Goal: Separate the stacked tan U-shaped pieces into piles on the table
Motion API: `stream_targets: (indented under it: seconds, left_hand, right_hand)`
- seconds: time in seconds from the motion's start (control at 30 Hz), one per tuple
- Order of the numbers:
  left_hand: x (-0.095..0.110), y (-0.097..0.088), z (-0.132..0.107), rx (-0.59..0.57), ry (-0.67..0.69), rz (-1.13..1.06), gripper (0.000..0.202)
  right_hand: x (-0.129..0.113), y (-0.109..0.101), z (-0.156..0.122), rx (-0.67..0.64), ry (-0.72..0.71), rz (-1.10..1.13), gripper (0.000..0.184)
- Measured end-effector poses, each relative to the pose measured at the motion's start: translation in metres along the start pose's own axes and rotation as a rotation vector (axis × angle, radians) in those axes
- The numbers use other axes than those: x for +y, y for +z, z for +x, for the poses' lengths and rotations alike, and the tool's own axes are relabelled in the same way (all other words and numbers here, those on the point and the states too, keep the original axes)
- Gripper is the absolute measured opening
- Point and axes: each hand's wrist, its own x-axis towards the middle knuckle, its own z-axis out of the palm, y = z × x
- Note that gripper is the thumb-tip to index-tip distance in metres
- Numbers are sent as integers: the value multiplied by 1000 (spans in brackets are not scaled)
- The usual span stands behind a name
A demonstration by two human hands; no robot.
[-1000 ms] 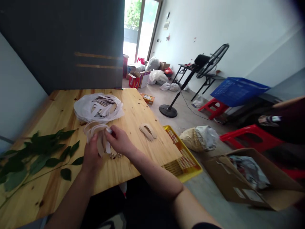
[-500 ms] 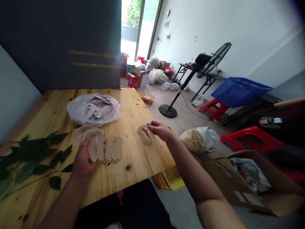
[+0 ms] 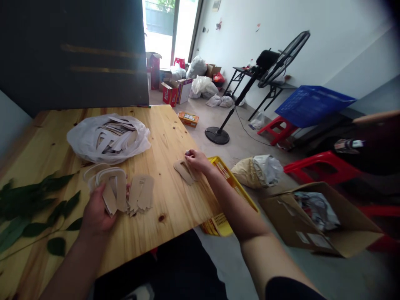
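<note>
My left hand (image 3: 96, 210) is closed around a fanned stack of tan cardboard cut-outs (image 3: 109, 185) near the front of the wooden table (image 3: 162, 137). More of the same pieces (image 3: 142, 193) lie flat just right of that stack. My right hand (image 3: 196, 160) reaches to the table's right edge, fingers pinched on a small pile of cardboard pieces (image 3: 184, 171) lying there. A white plastic bag (image 3: 106, 139) full of further cut-outs sits behind the left hand.
Green leafy branches (image 3: 31, 208) lie at the table's left. A yellow plastic basket (image 3: 231, 187) stands on the floor beside the table, with an open cardboard box (image 3: 318, 221), red stools (image 3: 325, 166), a blue crate (image 3: 312, 106) and a standing fan (image 3: 250, 87) beyond.
My right hand left the stack in my left hand and carried a cardboard piece right, to the small pile at the table's edge. The view has shifted left and down.
</note>
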Motion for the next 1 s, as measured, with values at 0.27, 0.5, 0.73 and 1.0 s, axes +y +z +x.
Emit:
stream_targets:
  seconds: [0.27,0.5,0.73,1.0]
  left_hand:
    - [-10,-6,5,-42,9,-65,27]
    - [-28,-16,14,-242,55,-207,32]
    - [-38,-27,23,-356,135,-242,40]
    - [-37,-24,17,-333,121,-249,41]
  right_hand:
    - [-80,41,-80,57,-401,122,16]
    - [-132,131,-126,-52,-513,222,15]
    - [-133,146,-111,107,-601,-19,15]
    - [-124,153,-110,265,-677,-18,5]
